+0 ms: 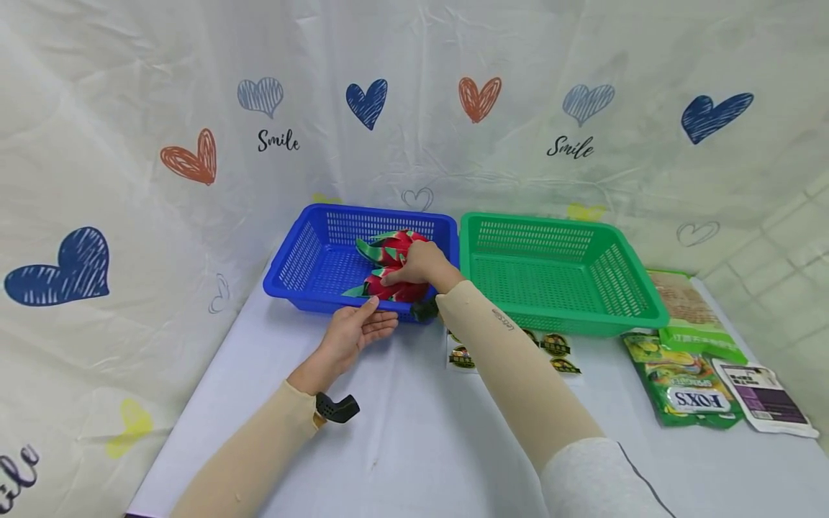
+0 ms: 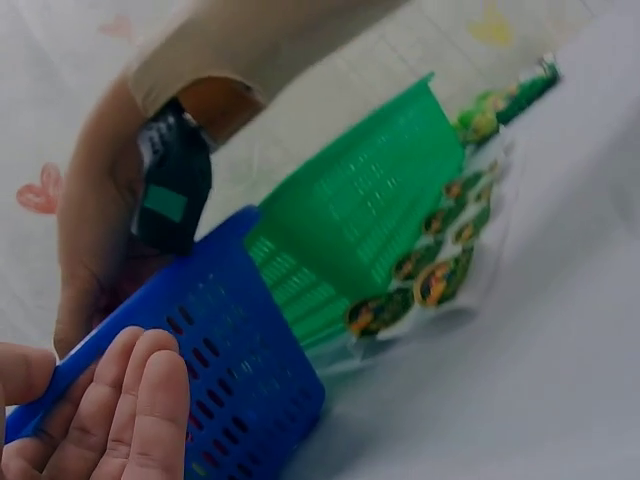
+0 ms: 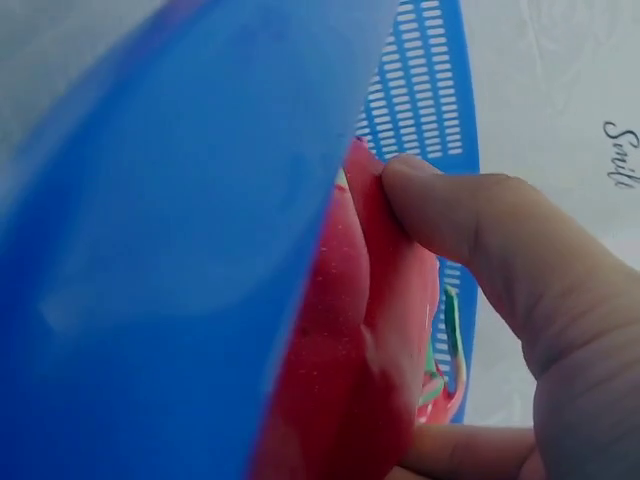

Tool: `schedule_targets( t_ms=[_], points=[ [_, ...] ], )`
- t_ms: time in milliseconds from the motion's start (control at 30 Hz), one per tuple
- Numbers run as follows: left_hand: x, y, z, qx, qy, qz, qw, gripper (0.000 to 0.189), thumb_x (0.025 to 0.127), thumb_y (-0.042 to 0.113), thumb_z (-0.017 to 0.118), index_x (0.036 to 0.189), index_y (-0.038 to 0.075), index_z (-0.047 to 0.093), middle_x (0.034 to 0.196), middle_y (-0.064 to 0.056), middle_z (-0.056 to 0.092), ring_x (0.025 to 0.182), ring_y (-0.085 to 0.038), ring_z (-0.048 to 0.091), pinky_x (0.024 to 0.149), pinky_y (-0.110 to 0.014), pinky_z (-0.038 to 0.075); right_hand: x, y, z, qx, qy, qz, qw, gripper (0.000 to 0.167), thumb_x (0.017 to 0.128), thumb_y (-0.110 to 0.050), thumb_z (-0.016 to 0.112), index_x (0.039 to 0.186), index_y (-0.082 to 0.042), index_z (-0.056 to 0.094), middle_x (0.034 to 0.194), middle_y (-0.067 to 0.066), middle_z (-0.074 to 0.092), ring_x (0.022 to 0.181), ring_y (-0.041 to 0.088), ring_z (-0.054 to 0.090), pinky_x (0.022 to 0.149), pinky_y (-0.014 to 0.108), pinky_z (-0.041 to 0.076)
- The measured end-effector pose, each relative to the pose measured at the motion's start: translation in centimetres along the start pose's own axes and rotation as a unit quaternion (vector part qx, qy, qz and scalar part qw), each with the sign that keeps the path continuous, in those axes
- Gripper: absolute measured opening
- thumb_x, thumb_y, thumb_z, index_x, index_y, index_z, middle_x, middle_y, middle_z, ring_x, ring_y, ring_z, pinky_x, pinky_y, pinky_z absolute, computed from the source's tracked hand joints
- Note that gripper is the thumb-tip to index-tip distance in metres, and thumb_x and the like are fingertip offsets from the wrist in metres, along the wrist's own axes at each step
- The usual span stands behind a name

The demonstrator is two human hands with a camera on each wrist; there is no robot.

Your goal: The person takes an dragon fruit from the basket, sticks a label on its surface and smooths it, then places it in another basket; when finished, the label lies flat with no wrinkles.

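Observation:
Two red dragon fruits with green-tipped scales lie in the blue basket [image 1: 291, 295]. My right hand [image 1: 424, 262] reaches over the basket's front rim and grips the nearer dragon fruit [image 1: 403, 291], its thumb on the red skin in the right wrist view. Just behind lies the other dragon fruit [image 1: 395, 243], partly covered by that hand. At the outside of the front rim is my left hand [image 1: 352, 331], its fingers extended and its thumb toward the rim. In the left wrist view its fingers [image 2: 155, 420] lie beside the slotted basket wall, holding nothing.
A green basket [image 1: 637, 316] adjoins the blue one on the right. A sheet of round stickers [image 1: 463, 360] lies partly under my right forearm. Several packages, including a FOX'S bag [image 1: 689, 392] and a white-and-purple packet [image 1: 764, 396], lie at the table's right.

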State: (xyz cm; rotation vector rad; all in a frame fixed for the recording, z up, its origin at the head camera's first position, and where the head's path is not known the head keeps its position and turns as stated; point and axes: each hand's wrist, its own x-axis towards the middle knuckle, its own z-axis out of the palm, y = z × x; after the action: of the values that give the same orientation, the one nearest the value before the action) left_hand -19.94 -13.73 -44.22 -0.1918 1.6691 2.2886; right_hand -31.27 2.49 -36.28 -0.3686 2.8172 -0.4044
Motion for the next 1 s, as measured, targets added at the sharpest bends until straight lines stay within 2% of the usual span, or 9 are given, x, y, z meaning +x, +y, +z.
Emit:
schedule_targets(
  t_ms=[100, 233, 300, 433, 567, 667, 800, 900, 1000],
  points=[
    [-0.1, 0.1, 0.0, -0.067, -0.009, -0.017, 0.9975, 0.045, 0.108, 0.032, 0.056, 0.128, -0.008, 0.063, 0.106, -0.010, 0.080, 0.096, -0.018, 0.079, 0.088, -0.030, 0.063, 0.1, 0.3, 0.1, 0.005, 0.010, 0.014, 0.9998, 0.064, 0.081, -0.065, 0.078, 0.100, -0.004, 0.075, 0.097, 0.010, 0.077, 0.111, 0.029, 0.066, 0.098, 0.040, 0.060],
    [-0.1, 0.3, 0.0, -0.147, -0.002, -0.036, 0.9884, 0.026, 0.107, 0.024, 0.058, 0.110, 0.001, 0.070, 0.097, -0.008, 0.080, 0.092, -0.019, 0.080, 0.087, -0.029, 0.063, -0.1, 0.5, 0.1, 0.021, 0.020, 0.022, 0.9994, 0.067, 0.080, -0.065, 0.079, 0.104, -0.002, 0.073, 0.101, 0.011, 0.077, 0.114, 0.031, 0.065, 0.100, 0.041, 0.059],
    [0.0, 0.3, 0.1, -0.176, 0.008, -0.043, 0.9834, 0.021, 0.107, 0.021, 0.059, 0.102, 0.005, 0.071, 0.095, -0.008, 0.080, 0.091, -0.018, 0.080, 0.086, -0.029, 0.063, -0.2, 0.4, 0.1, 0.027, 0.027, 0.023, 0.9990, 0.069, 0.080, -0.064, 0.080, 0.108, -0.001, 0.072, 0.104, 0.012, 0.077, 0.113, 0.030, 0.066, 0.100, 0.041, 0.059],
    [-0.1, 0.3, 0.2, -0.211, 0.028, -0.051, 0.9758, 0.016, 0.105, 0.018, 0.062, 0.100, 0.006, 0.070, 0.094, -0.007, 0.078, 0.091, -0.018, 0.079, 0.087, -0.029, 0.063, -0.7, 0.3, 0.3, 0.046, 0.044, 0.031, 0.9975, 0.075, 0.078, -0.061, 0.083, 0.117, 0.001, 0.069, 0.113, 0.014, 0.076, 0.112, 0.030, 0.067, 0.099, 0.041, 0.060],
    [-0.1, 0.3, 0.3, -0.218, 0.042, -0.052, 0.9737, 0.013, 0.105, 0.016, 0.062, 0.101, 0.006, 0.070, 0.093, -0.007, 0.078, 0.090, -0.018, 0.079, 0.087, -0.029, 0.063, -1.0, 0.3, 0.6, 0.057, 0.064, 0.032, 0.9958, 0.075, 0.077, -0.060, 0.085, 0.118, 0.002, 0.068, 0.111, 0.014, 0.076, 0.107, 0.028, 0.068, 0.094, 0.040, 0.062],
    [-0.1, 0.3, 0.4, -0.215, 0.041, -0.050, 0.9744, 0.012, 0.105, 0.015, 0.062, 0.101, 0.007, 0.069, 0.092, -0.006, 0.078, 0.090, -0.017, 0.079, 0.088, -0.029, 0.063, -1.2, 0.6, 0.6, 0.061, 0.081, 0.027, 0.9945, 0.063, 0.077, -0.059, 0.086, 0.099, -0.003, 0.070, 0.092, 0.009, 0.075, 0.091, 0.023, 0.066, 0.081, 0.035, 0.063],
    [-0.1, 0.3, 0.5, -0.211, 0.041, -0.046, 0.9755, 0.010, 0.105, 0.014, 0.062, 0.100, 0.007, 0.068, 0.090, -0.005, 0.077, 0.089, -0.018, 0.079, 0.087, -0.029, 0.063, -1.6, 0.9, 0.2, 0.080, 0.106, 0.011, 0.9911, 0.056, 0.076, -0.059, 0.087, 0.069, -0.013, 0.056, 0.061, -0.001, 0.052, 0.065, 0.016, 0.050, 0.057, 0.025, 0.046],
    [-0.1, 0.4, 0.4, -0.206, 0.046, -0.044, 0.9766, 0.009, 0.104, 0.014, 0.063, 0.101, 0.007, 0.068, 0.089, -0.005, 0.077, 0.089, -0.018, 0.079, 0.086, -0.028, 0.063, -2.0, 1.2, -0.4, 0.097, 0.126, -0.008, 0.9872, 0.060, 0.075, -0.058, 0.088, 0.064, -0.016, 0.046, 0.057, -0.004, 0.038, 0.059, 0.014, 0.041, 0.053, 0.026, 0.034],
    [-0.2, 0.4, 0.3, -0.200, 0.046, -0.042, 0.9777, 0.009, 0.104, 0.015, 0.064, 0.102, 0.007, 0.068, 0.089, -0.005, 0.077, 0.089, -0.018, 0.080, 0.086, -0.028, 0.063, -2.6, 1.4, -1.1, 0.107, 0.143, -0.024, 0.9835, 0.057, 0.074, -0.057, 0.089, 0.067, -0.014, 0.052, 0.059, -0.003, 0.049, 0.061, 0.016, 0.047, 0.054, 0.027, 0.036]
  ],
)
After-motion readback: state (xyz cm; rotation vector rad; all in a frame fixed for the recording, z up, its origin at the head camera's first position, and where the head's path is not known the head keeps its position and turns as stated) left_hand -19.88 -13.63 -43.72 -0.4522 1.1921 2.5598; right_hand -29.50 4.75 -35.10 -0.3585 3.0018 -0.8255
